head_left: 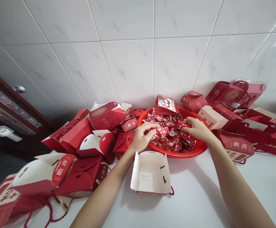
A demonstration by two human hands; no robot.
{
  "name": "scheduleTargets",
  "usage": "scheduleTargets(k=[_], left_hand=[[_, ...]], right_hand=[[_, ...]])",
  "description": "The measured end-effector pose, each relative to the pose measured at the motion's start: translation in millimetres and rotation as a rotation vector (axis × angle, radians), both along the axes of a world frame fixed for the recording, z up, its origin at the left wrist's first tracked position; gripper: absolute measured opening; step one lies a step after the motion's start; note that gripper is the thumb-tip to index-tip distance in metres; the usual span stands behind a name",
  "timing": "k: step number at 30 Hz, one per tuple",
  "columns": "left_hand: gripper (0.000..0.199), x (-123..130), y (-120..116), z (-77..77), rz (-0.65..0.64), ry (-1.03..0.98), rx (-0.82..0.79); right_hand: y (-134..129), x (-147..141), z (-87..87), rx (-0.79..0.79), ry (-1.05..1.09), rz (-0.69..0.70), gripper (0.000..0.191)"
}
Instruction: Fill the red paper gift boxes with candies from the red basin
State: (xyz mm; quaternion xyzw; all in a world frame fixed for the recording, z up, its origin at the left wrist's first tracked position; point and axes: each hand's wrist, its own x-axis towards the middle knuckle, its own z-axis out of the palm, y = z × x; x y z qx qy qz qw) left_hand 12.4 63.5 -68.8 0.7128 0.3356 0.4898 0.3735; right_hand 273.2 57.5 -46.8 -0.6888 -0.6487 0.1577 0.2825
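Many small red wrapped candies [173, 142] fill a red oval basin [187, 154] against the tiled wall. Over the basin's left part, my left hand [143, 136] pinches a pink dotted candy packet [161, 132] between thumb and fingers. On the basin's right side, my right hand [195, 128] has its fingers closed on a red candy packet [180, 125]. In front of the basin stands an open box [152, 172], white inside, with its flaps up and no candy visible in it. A red box [167, 106] with a printed picture rests on the basin's far rim.
Red gift boxes [107, 115] crowd the left side, some with flaps up and cord handles. More red boxes [230, 91] are piled on the right. A white table [195, 196] lies under everything. Keys [6, 132] hang at a dark door on the far left.
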Motion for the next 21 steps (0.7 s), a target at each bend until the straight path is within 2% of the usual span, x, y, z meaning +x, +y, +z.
scheduleTargets(k=[7, 11, 16, 21], left_hand=[[0.022, 1.2, -0.6, 1.1, -0.010, -0.016, -0.018], [0.023, 1.6, -0.9, 1.8, -0.005, -0.005, -0.019], [0.023, 0.9, -0.4, 1.0, 0.002, 0.018, -0.001], [0.023, 0.6, 0.3, 0.1, 0.003, 0.030, -0.004]], right_hand=[[3.3, 11.1, -4.4, -0.071, -0.073, 0.006, 0.008], [2.5, 18.6, -4.9, -0.113, -0.082, 0.108, 0.003], [4.9, 26.0, -10.6, -0.138, -0.084, 0.236, 0.022], [8.0, 30.5, -15.9, -0.170, -0.103, 0.308, 0.020]])
